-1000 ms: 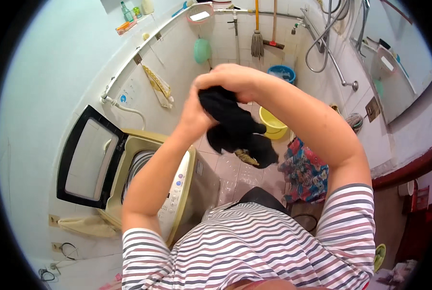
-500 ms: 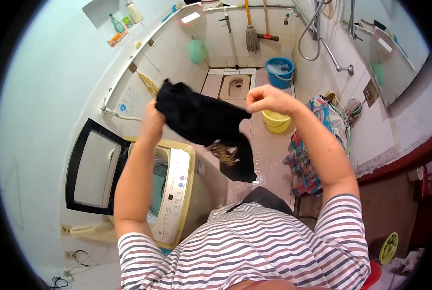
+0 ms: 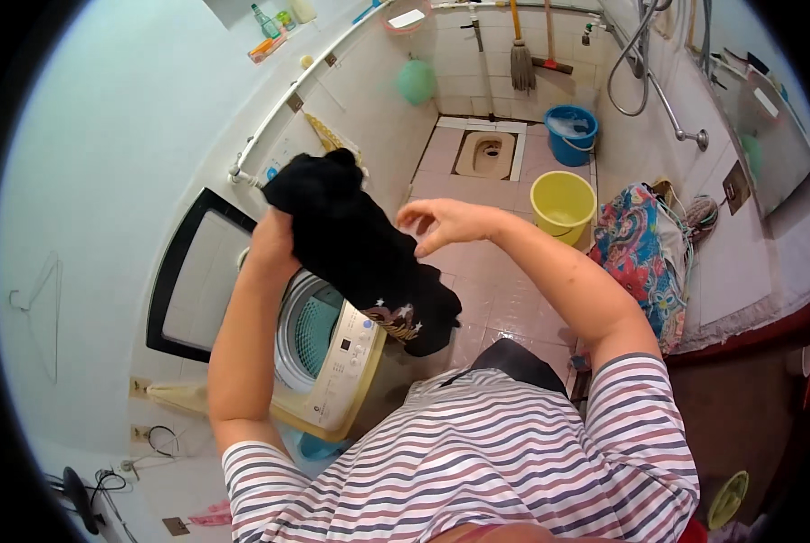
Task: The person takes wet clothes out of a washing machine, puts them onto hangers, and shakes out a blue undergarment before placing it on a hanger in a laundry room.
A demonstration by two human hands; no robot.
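A black garment with a gold and white star print near its lower end hangs in the air before me; its exact kind does not show. My left hand is closed on its upper left part. At its right edge my right hand has thumb and fingers apart and grips nothing. Below the cloth stands a top-loading washing machine, its dark-framed lid raised against the wall. The cloth covers part of the machine; the metal drum shows beside my left forearm.
A yellow bucket and a blue bucket stand on the pink tiled floor, right of the squat toilet. Flowered cloth hangs by the right wall. A mop leans at the back; a wire hanger is on the left wall.
My right hand has let go of the garment's right corner and moved left and down. The garment now droops more steeply from my left hand. The view has shifted left.
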